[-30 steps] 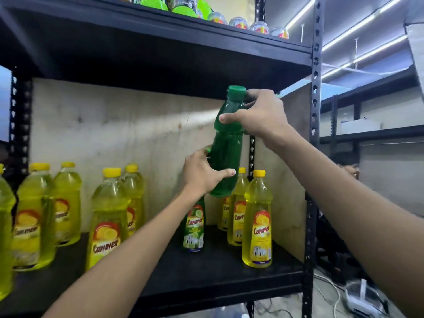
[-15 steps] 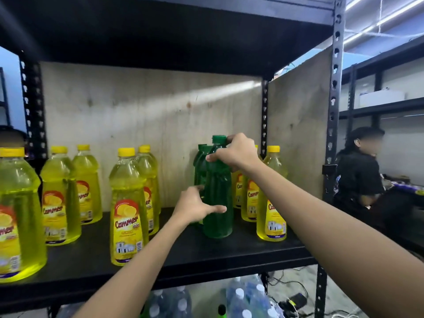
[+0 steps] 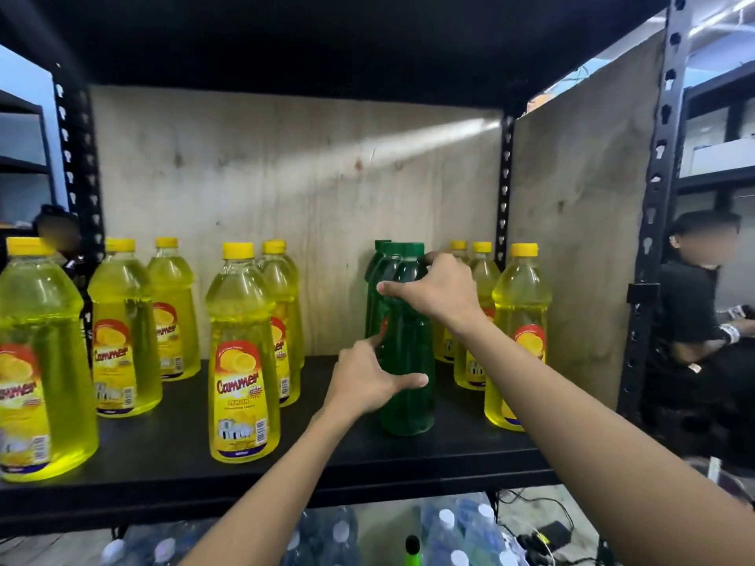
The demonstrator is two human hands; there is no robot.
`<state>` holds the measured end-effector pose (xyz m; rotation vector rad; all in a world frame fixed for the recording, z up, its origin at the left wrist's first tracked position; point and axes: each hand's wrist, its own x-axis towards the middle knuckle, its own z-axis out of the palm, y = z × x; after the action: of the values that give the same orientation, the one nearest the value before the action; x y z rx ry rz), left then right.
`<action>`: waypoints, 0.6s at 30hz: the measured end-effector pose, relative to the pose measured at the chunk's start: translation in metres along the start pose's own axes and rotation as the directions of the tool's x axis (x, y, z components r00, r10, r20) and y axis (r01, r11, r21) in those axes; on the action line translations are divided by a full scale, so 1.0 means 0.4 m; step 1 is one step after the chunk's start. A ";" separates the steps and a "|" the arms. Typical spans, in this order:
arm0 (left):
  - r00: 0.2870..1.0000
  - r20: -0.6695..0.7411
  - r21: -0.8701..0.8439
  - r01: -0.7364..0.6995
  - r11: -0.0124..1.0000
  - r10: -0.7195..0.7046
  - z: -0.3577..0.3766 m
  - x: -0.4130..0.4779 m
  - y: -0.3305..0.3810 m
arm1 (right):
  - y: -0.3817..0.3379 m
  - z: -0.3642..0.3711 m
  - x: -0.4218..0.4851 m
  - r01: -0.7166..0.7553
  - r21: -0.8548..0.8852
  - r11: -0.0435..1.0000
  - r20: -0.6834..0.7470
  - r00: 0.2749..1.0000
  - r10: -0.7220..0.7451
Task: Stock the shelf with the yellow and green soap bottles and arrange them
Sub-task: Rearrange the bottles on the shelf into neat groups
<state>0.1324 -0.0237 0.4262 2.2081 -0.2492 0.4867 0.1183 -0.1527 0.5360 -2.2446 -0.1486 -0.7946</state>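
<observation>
Green bottle (image 3: 408, 402): upright on the black shelf (image 3: 171, 455), right of centre, just in front of a second green bottle (image 3: 375, 288); probably the start of a green row.
Right hand (image 3: 441, 292): grasps its neck, keeping it upright.
Left hand (image 3: 363, 381): spread, with thumb and forefinger laid on the lower body, likely squaring it.
Yellow bottles (image 3: 241, 361): grouped left and right.
Room: plywood back panel (image 3: 286, 177); seated person (image 3: 694, 320) far right.

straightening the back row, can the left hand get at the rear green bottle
Probably only from the side: the front green bottle stands before the rear one; its left flank is open.
</observation>
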 end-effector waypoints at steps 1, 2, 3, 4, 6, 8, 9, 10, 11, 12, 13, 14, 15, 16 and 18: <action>0.999 -0.036 0.041 -0.005 0.999 0.006 0.004 -0.005 0.000 | 0.001 0.002 -0.001 0.017 -0.004 1.000 -0.003 1.000 -0.017; 0.997 -0.070 0.073 -0.010 0.997 0.015 0.008 -0.010 -0.002 | 0.002 -0.001 -0.001 0.027 0.005 1.000 0.001 1.000 -0.027; 0.996 -0.086 0.077 -0.011 0.997 0.018 0.008 -0.015 -0.006 | 0.005 -0.007 0.003 0.026 0.032 0.999 0.023 0.999 -0.027; 0.997 -0.076 0.027 -0.003 1.000 0.005 0.005 -0.020 -0.013 | 0.010 -0.016 0.008 0.013 0.073 0.997 0.069 0.997 -0.018; 0.999 -0.008 -0.214 0.037 0.976 -0.040 -0.014 -0.025 -0.034 | 0.022 -0.035 0.018 -0.052 0.216 0.975 0.202 0.979 0.008; 0.993 0.106 -0.454 0.087 0.887 -0.044 -0.030 -0.022 -0.059 | 0.039 -0.051 0.029 -0.133 0.385 0.913 0.328 0.945 -0.001; 0.982 0.186 -0.541 0.132 0.831 -0.034 -0.034 -0.018 -0.072 | 0.047 -0.058 0.034 -0.164 0.444 0.881 0.379 0.925 -0.019; 0.960 0.279 -0.594 0.185 0.783 -0.016 -0.035 -0.012 -0.083 | 0.056 -0.063 0.038 -0.195 0.496 0.846 0.427 0.903 -0.042; 0.931 0.365 -0.621 0.227 0.750 0.021 -0.033 -0.009 -0.094 | 0.064 -0.066 0.039 -0.226 0.546 0.807 0.471 0.879 -0.073; 0.903 0.426 -0.630 0.246 0.737 0.063 -0.028 -0.006 -0.101 | 0.073 -0.068 0.038 -0.256 0.591 0.765 0.508 0.854 -0.107; 0.886 0.455 -0.627 0.246 0.739 0.091 -0.021 -0.005 -0.107 | 0.083 -0.066 0.034 -0.285 0.629 0.723 0.536 0.833 -0.138; 0.885 0.455 -0.619 0.237 0.749 0.096 -0.013 -0.005 -0.109 | 0.092 -0.061 0.030 -0.309 0.662 0.683 0.550 0.820 -0.162; 0.899 0.430 -0.611 0.222 0.759 0.083 -0.006 -0.007 -0.108 | 0.101 -0.055 0.023 -0.326 0.692 0.644 0.549 0.817 -0.176; 0.921 0.385 -0.599 0.202 0.775 0.057 0.002 -0.009 -0.105 | 0.109 -0.048 0.017 -0.334 0.720 0.608 0.536 0.824 -0.183; 0.963 0.270 -0.569 0.147 0.809 0.016 0.021 -0.017 -0.096 | 0.120 -0.038 0.002 -0.320 0.765 0.558 0.488 0.854 -0.180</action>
<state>0.1416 -0.0060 0.3914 1.6514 -0.4032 0.0480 0.1271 -0.1980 0.5154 -1.4341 -0.5657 0.0342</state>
